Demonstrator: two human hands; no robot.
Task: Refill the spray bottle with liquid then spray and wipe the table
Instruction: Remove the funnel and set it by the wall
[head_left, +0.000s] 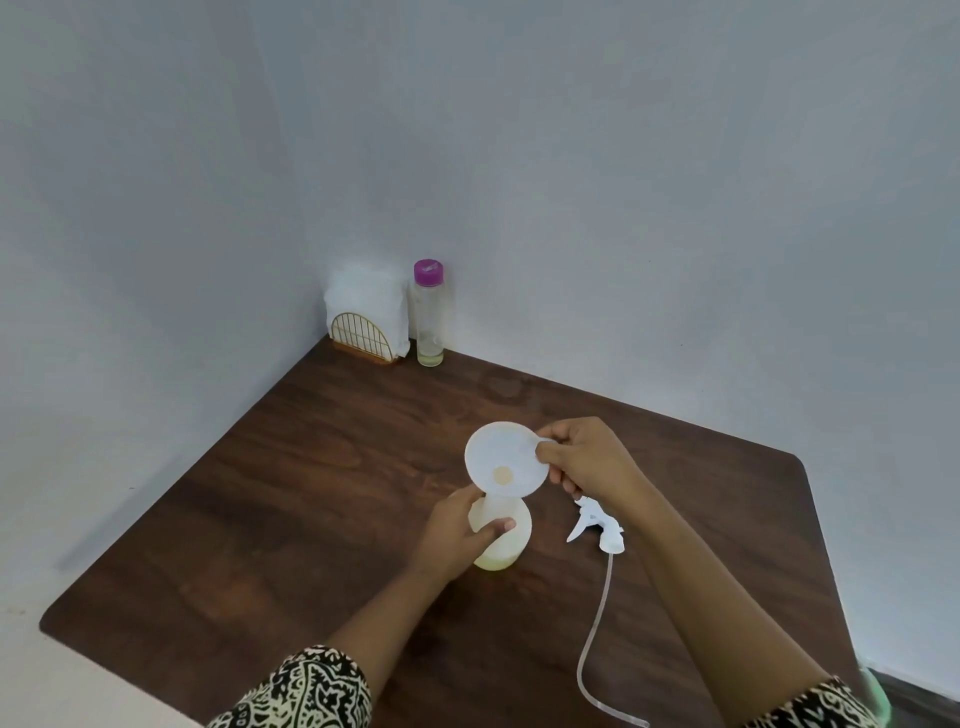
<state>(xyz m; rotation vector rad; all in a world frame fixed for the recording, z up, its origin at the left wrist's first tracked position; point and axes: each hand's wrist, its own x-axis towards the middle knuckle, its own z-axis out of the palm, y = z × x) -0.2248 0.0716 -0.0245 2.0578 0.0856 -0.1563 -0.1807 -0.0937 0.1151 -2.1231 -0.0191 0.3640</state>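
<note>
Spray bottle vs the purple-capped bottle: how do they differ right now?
The spray bottle is squat, milky and open, with a white funnel in its neck; the purple-capped bottle is tall, slim, clear and capped. The spray bottle stands mid-table, gripped by the left hand; the purple-capped bottle stands untouched in the back corner. Both are upright, each with a little pale yellowish liquid at the bottom.

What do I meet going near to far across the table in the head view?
Trigger sprayer head with its dip tube trailing toward the near edge → spray bottle steadied by the left hand → white funnel pinched by the right hand → glass bottle with purple cap and napkin holder in the far corner.
</note>
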